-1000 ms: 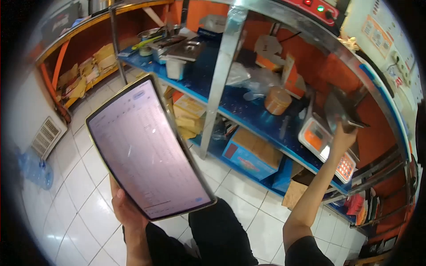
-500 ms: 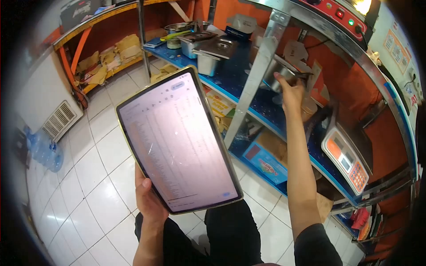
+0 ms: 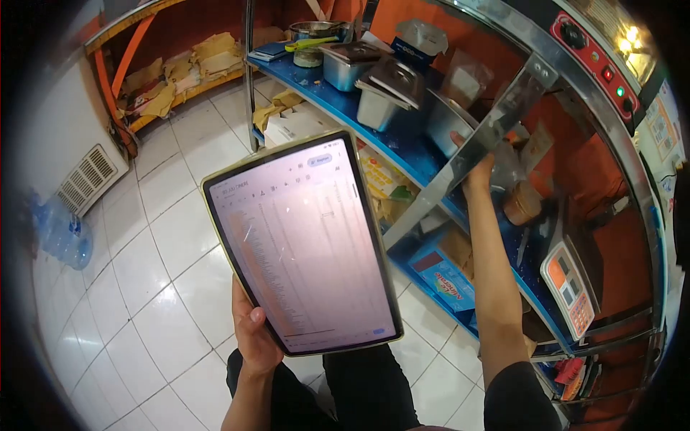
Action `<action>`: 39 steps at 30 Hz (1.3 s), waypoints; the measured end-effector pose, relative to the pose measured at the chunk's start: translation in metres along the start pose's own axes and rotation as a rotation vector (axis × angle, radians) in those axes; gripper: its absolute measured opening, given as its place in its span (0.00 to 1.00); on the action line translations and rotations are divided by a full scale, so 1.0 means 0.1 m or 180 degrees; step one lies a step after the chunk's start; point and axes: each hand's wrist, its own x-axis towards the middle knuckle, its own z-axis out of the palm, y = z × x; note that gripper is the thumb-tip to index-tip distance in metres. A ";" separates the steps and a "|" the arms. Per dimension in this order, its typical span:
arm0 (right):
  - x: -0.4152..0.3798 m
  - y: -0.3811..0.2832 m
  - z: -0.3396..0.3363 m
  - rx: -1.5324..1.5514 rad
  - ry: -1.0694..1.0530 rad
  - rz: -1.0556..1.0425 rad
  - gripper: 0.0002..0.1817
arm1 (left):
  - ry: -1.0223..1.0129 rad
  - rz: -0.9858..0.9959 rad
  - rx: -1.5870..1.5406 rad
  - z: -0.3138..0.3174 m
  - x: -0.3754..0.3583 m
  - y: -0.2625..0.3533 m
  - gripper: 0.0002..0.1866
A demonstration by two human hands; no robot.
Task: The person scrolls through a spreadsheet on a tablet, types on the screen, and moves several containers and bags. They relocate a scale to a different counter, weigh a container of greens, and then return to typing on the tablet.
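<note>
A tablet (image 3: 309, 244) with a lit document on its screen is gripped at its lower left edge by my left hand (image 3: 255, 334). My right hand (image 3: 478, 169) reaches behind the metal shelf post (image 3: 496, 126), next to a steel container (image 3: 447, 123) on the blue shelf. A thumb or fingertip shows at the container's right side, while the post hides part of the hand. Left of that container stand two lidded metal containers, one (image 3: 377, 108) nearer and one (image 3: 343, 72) farther. A brown-topped jar (image 3: 522, 202) is just right of my wrist.
A white and orange scale (image 3: 568, 287) sits at the shelf's right end. Below is a blue box (image 3: 442, 276). A red control panel (image 3: 596, 61) is at the upper right. A clear water bottle (image 3: 65, 233) lies on the tiled floor (image 3: 169, 302) at left.
The view has shifted, and the shelf post now covers part of my right hand. The steel container has gone from raised and tilted in my right hand to lower, beside the lidded containers.
</note>
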 end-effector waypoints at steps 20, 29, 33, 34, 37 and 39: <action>-0.76 -1.58 1.28 -0.2068 -0.0972 -0.2052 0.08 | 0.1204 0.0051 0.0589 -1.63 -0.99 1.41 0.39; 0.46 -1.22 1.75 -0.3751 -0.1152 -0.0094 0.19 | 0.1052 0.0171 -0.0043 -1.04 -0.47 1.18 0.35; 0.60 -1.17 1.78 -0.3616 -0.1155 0.0044 0.19 | 0.1203 -0.0236 -0.0137 -1.12 -0.61 1.13 0.39; 0.61 -1.16 1.79 -0.3652 -0.1120 0.0129 0.19 | 0.1399 -0.0428 -0.0005 -1.16 -0.66 1.14 0.41; 0.77 -1.07 1.72 -0.3873 -0.1163 0.0095 0.20 | 0.1427 -0.0278 0.0180 -1.29 -0.79 1.09 0.39; 0.90 -1.06 1.57 -0.4300 -0.1267 -0.0052 0.18 | 0.1491 -0.0246 0.0199 -1.29 -0.86 1.13 0.39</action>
